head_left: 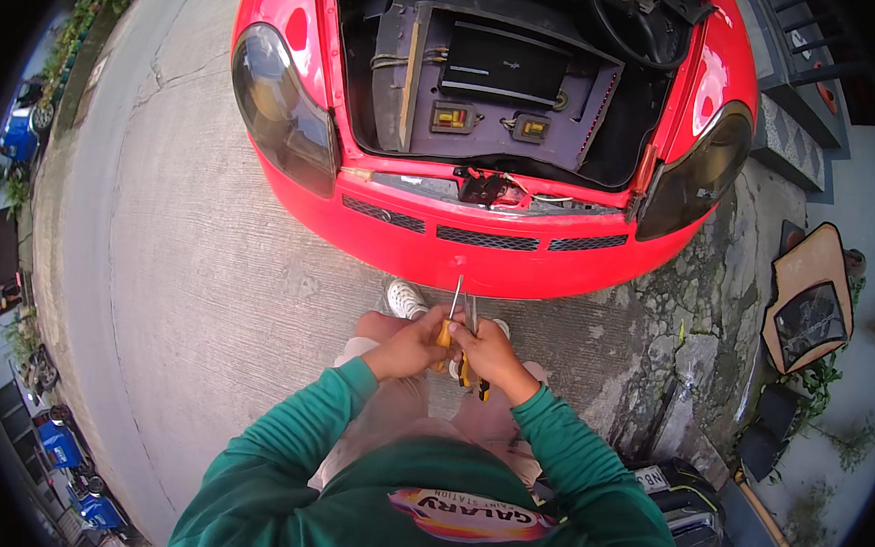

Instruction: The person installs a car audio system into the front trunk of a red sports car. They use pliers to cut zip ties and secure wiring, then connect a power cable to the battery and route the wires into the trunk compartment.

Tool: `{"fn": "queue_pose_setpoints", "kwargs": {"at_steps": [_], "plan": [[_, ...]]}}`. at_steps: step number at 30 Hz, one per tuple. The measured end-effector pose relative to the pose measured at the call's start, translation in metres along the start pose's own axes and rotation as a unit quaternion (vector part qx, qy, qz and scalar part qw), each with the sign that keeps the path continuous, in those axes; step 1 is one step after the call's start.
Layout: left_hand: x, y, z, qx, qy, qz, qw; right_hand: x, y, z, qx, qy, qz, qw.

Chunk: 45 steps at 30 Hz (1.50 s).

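Observation:
My left hand point(408, 346) is closed around the yellow handle of a screwdriver point(445, 333), whose thin metal shaft points up toward the car's bumper. Beside it, my right hand point(495, 360) is closed on a tool with yellow-and-black handles point(465, 371); a flat silver part stands above the fingers, and its exact kind is hard to make out. The two hands meet in front of my knees, fingertips close together. Just beyond them is the red front bumper point(438, 264) of a car, with dark mesh vents point(487, 238) across it.
The car's front compartment lies uncovered, holding a black amplifier point(505, 63) and two small boxes with yellow parts point(454, 118). Dark headlights point(284, 109) flank it. At right, a tan-edged panel point(812, 296) leans by a wall; a dark vehicle point(689, 505) stands behind me.

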<state>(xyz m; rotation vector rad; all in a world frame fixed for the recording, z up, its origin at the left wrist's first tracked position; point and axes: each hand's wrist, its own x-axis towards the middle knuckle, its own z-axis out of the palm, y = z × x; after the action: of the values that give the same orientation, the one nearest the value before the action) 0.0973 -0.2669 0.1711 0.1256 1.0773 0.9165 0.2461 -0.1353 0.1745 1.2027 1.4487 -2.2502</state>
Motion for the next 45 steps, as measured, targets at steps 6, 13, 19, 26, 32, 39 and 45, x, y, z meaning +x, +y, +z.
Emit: {"fn": "queue_pose_setpoints", "kwargs": {"at_steps": [6, 13, 19, 26, 32, 39, 45], "plan": [[0.017, -0.028, -0.014, -0.075, 0.065, 0.024, 0.995, -0.002, -0.015, -0.01, -0.159, 0.016, 0.049, 0.986], [0.052, 0.007, 0.004, -0.236, 0.153, 0.053, 0.958, 0.032, -0.054, 0.012, -0.352, 0.05, -0.012, 0.935], [0.1, 0.039, -0.079, -0.254, 0.243, 0.11, 0.93, 0.139, -0.077, 0.012, -0.304, 0.045, -0.046, 0.95], [0.128, 0.095, -0.164, -0.035, 0.495, 0.18, 0.849, 0.24, -0.1, 0.022, -0.439, 0.098, -0.115, 0.886], [0.147, 0.13, -0.204, 0.187, 0.617, 0.166, 0.746, 0.271, -0.06, 0.007, -0.583, 0.037, -0.224, 0.78], [0.188, 0.135, -0.206, 0.311, 0.741, 0.07, 0.591, 0.221, -0.053, -0.033, -0.479, 0.041, -0.3, 0.823], [0.207, 0.12, -0.2, 0.344, 0.731, -0.021, 0.589, 0.167, -0.062, -0.14, -0.396, 0.013, -0.302, 0.867]]}}
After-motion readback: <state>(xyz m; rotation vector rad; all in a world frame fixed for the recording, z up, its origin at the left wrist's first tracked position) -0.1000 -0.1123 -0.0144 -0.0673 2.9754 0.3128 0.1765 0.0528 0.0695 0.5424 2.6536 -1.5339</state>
